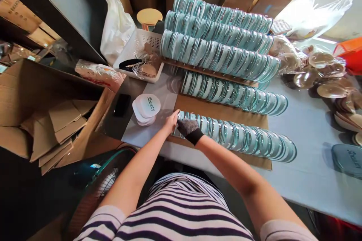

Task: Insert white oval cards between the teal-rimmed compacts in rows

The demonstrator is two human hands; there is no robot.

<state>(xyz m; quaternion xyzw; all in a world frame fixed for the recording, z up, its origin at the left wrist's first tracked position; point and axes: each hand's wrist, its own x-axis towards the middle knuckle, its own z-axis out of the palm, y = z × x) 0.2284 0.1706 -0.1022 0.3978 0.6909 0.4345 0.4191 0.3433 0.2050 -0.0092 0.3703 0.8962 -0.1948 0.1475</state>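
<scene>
My left hand, bare, is at the left end of the front row of clear teal-tinted round pieces, its fingers pressed together. Right beside it, my right hand in a dark striped glove with bare wrist is closed against the same end of the row. What the fingertips of either hand hold is too small and hidden to make out. The row stands on edge on a brown cardboard sheet. Left of my hands lies a stack of pale rounded cards, the top one printed "beauty".
More rows of teal pieces stand behind. A white basket, dark phone and open carton are at left, with a fan below. Wrapped brown oval pieces and a teal printed piece lie at right.
</scene>
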